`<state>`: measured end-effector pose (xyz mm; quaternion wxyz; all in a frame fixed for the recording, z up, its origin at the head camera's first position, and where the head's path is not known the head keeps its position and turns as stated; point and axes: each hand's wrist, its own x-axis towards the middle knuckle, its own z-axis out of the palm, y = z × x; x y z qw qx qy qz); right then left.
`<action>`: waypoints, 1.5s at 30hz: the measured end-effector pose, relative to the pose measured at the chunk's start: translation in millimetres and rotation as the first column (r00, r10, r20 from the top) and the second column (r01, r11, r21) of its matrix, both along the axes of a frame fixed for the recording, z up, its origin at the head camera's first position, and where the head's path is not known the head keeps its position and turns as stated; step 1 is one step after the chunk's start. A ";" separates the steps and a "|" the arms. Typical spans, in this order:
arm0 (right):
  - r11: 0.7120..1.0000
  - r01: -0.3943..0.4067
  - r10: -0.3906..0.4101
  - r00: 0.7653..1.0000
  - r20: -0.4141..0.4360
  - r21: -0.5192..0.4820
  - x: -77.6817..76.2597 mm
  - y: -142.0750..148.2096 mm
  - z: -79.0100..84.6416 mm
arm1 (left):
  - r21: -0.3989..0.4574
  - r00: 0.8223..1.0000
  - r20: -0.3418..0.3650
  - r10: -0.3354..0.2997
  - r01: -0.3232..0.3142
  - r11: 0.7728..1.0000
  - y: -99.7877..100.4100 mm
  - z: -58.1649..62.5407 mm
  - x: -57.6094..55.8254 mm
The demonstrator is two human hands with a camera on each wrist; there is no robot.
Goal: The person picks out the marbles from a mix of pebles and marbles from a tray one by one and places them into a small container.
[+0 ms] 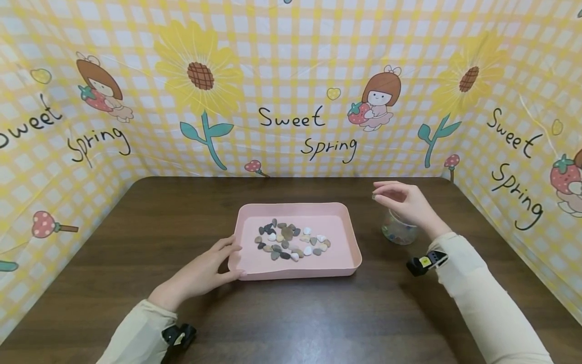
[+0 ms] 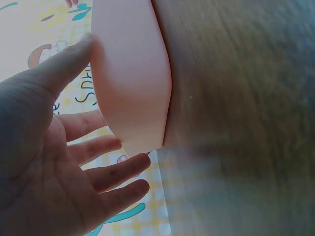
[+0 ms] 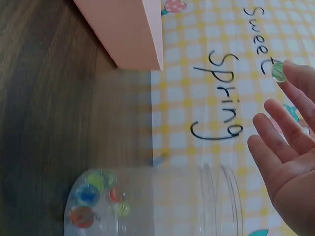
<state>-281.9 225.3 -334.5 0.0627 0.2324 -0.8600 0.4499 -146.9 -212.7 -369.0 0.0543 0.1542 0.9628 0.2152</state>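
My right hand (image 1: pixel 402 198) is raised over a clear plastic jar (image 1: pixel 394 231) and pinches a clear marble with green streaks (image 3: pixel 279 72) between thumb and index finger. The other fingers spread loosely in the right wrist view. Inside the jar lie several coloured marbles (image 3: pixel 87 194) at the bottom. To the left stands a pink rectangular tray (image 1: pixel 338 253) with many small pebbles in grey, black, brown and white (image 1: pixel 287 233) in its middle. My left hand (image 1: pixel 200 270) touches the tray's near left corner, its fairly straight fingers along the left side and its thumb at the front rim.
Everything stands on a dark brown wooden table (image 1: pixel 291 318). A yellow checked cloth (image 1: pixel 282 65) with sunflowers and "Sweet Spring" lettering hangs behind the table and along both sides. The jar sits a short gap right of the tray.
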 end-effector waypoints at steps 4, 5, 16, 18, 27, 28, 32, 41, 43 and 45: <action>0.998 0.026 -0.028 0.999 -0.046 -0.049 4.4 10.2 -1.2 | -0.001 1.000 0.000 -0.001 0.001 1.000 -0.4 -1.2 -0.2; 0.998 0.031 -0.035 0.998 -0.054 -0.059 5.0 12.8 -2.0 | -0.001 1.000 -0.001 -0.002 0.002 1.000 -0.4 -1.4 -0.2; 0.983 0.123 -0.137 0.985 -0.104 -0.136 7.4 35.3 -11.7 | 0.006 1.000 -0.003 -0.006 0.006 1.000 -0.7 0.2 0.7; 0.979 0.148 -0.163 0.981 -0.104 -0.141 7.7 39.8 -14.0 | 0.005 1.000 -0.002 -0.005 0.005 1.000 -0.6 0.2 0.6; 0.964 0.203 -0.224 0.968 -0.115 -0.169 13.6 47.9 -17.7 | 0.000 1.000 0.004 0.000 0.000 1.000 -0.2 0.4 0.4; 0.963 0.212 -0.233 0.966 -0.114 -0.168 11.5 50.6 -21.0 | -0.001 1.000 0.005 0.001 -0.001 1.000 -0.2 0.5 0.5; 0.957 0.238 -0.257 0.961 -0.101 -0.167 7.2 57.5 -29.8 | -0.002 1.000 0.003 0.001 -0.001 1.000 -0.2 0.8 0.5; 0.947 0.285 -0.295 0.954 -0.047 -0.146 7.4 62.6 -39.3 | -0.001 1.000 -0.006 -0.006 0.006 1.000 -0.3 0.3 0.1; 0.945 0.288 -0.298 0.954 -0.043 -0.155 7.7 62.6 -40.0 | 0.002 1.000 -0.013 -0.010 0.010 1.000 -0.4 0.1 0.3; 0.944 0.292 -0.302 0.952 -0.043 -0.153 8.2 62.7 -40.2 | 0.005 1.000 -0.023 -0.013 0.013 1.000 -0.7 -0.1 0.6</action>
